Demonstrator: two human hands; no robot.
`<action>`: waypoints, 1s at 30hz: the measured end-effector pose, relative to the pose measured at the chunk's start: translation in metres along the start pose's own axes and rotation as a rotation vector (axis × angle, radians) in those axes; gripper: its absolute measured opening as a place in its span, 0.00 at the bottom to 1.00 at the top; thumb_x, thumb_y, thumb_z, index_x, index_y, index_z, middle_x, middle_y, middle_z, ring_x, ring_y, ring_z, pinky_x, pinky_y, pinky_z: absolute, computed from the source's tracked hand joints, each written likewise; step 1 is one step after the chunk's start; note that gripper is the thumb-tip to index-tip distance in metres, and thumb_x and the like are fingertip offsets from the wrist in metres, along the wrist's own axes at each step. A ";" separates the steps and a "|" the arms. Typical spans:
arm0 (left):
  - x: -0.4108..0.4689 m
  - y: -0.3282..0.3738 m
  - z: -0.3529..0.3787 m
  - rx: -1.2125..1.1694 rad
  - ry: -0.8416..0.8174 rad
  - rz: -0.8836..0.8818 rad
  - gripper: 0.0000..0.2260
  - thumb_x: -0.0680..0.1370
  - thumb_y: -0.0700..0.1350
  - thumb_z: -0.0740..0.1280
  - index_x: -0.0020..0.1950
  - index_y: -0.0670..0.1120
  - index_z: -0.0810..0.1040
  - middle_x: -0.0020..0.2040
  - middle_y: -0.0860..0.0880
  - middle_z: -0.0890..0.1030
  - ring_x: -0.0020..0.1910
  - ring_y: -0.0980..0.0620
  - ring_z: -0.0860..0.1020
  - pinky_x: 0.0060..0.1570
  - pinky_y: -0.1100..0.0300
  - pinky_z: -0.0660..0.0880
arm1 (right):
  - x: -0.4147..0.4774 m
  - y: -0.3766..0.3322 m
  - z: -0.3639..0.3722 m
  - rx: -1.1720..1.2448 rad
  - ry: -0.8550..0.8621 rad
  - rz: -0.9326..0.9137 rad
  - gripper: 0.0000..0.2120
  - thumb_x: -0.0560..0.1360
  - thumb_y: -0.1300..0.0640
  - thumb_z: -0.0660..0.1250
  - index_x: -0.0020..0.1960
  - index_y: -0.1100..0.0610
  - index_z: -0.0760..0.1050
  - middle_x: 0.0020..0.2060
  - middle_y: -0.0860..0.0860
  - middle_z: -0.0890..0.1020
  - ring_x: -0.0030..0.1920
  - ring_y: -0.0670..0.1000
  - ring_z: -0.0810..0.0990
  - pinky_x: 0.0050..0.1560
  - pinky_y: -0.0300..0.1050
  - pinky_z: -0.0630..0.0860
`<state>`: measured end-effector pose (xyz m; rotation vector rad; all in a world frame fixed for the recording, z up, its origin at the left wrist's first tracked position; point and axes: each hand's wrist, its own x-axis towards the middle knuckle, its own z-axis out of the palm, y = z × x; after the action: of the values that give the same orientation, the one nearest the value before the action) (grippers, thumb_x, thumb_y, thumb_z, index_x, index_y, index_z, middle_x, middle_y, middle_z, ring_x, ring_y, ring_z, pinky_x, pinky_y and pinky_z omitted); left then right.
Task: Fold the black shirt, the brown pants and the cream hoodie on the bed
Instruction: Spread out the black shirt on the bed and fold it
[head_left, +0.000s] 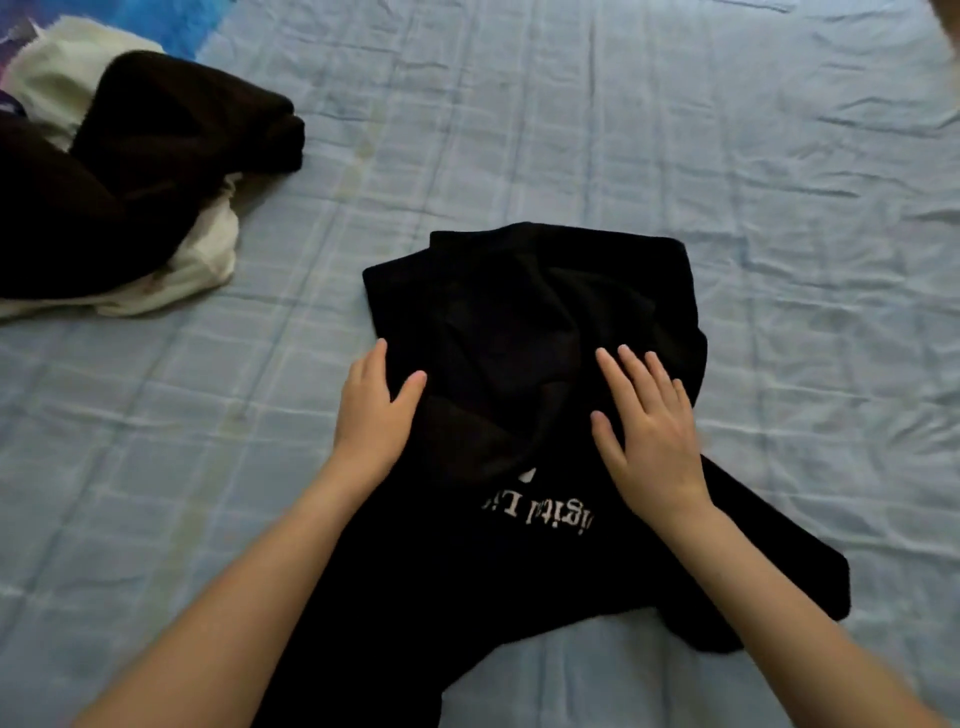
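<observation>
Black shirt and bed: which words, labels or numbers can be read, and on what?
"igital Li": white print on the black shirt, upside down to the camera, both ends hidden.
Above it, a white mark: too little shows to read.
No text seen on the brown pants, the cream hoodie or the bed sheet.

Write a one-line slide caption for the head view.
Left hand and right hand flat on the part-folded black shirt; brown pants and cream hoodie heaped on the bed.

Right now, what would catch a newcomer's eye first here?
The black shirt lies in the middle of the bed, partly folded, white lettering showing, with the left hand and right hand flat on it. At the far left, brown pants are heaped on a cream hoodie.
</observation>
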<state>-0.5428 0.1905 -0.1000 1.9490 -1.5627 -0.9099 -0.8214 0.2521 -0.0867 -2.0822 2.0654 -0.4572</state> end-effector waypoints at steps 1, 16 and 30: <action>0.020 0.005 0.005 -0.023 0.005 -0.063 0.28 0.79 0.51 0.66 0.75 0.41 0.64 0.71 0.40 0.69 0.71 0.44 0.66 0.71 0.52 0.62 | 0.017 0.013 0.001 -0.009 -0.007 0.019 0.28 0.81 0.52 0.60 0.79 0.49 0.57 0.77 0.51 0.62 0.79 0.56 0.54 0.76 0.60 0.54; 0.146 -0.002 0.043 -0.206 0.161 -0.136 0.17 0.76 0.47 0.70 0.64 0.45 0.76 0.57 0.43 0.80 0.58 0.44 0.78 0.58 0.53 0.74 | 0.178 0.109 0.053 -0.089 -0.215 0.423 0.31 0.78 0.37 0.59 0.75 0.30 0.47 0.79 0.57 0.49 0.68 0.71 0.61 0.66 0.65 0.64; 0.161 -0.019 0.026 -0.064 0.023 0.202 0.19 0.76 0.34 0.68 0.65 0.49 0.78 0.59 0.49 0.77 0.61 0.49 0.76 0.58 0.77 0.64 | 0.170 0.130 0.052 0.223 -0.119 0.352 0.30 0.67 0.52 0.79 0.68 0.48 0.76 0.59 0.58 0.70 0.62 0.60 0.71 0.63 0.39 0.64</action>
<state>-0.5288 0.0393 -0.1635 1.7153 -1.6615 -0.8395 -0.9279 0.0747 -0.1627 -1.5430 2.1377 -0.4683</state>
